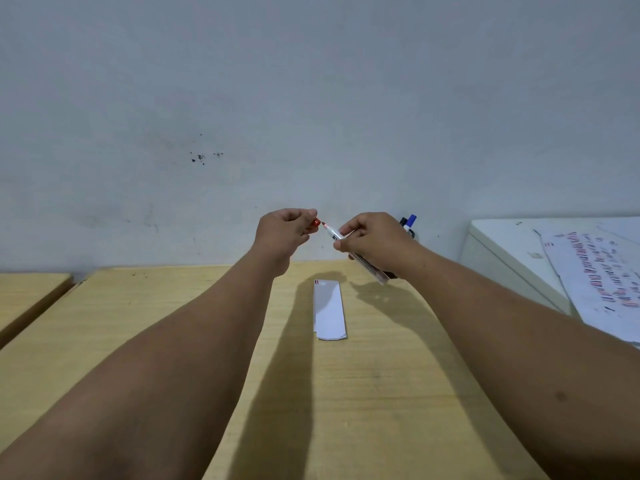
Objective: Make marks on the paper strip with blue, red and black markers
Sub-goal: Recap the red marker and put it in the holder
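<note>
A white paper strip lies on the wooden table, with small red marks at its far left corner. Both hands are raised above its far end. My right hand grips a white-bodied red marker, its bare red tip pointing up and left. My left hand pinches the red cap, a short gap away from the tip. Behind my right hand, a blue-capped marker and a black-capped marker stand upright; what holds them is hidden.
A grey wall rises just behind the table's far edge. At the right stands a white surface carrying paper sheets covered with red, blue and black marks. A second wooden table sits at the left across a narrow gap.
</note>
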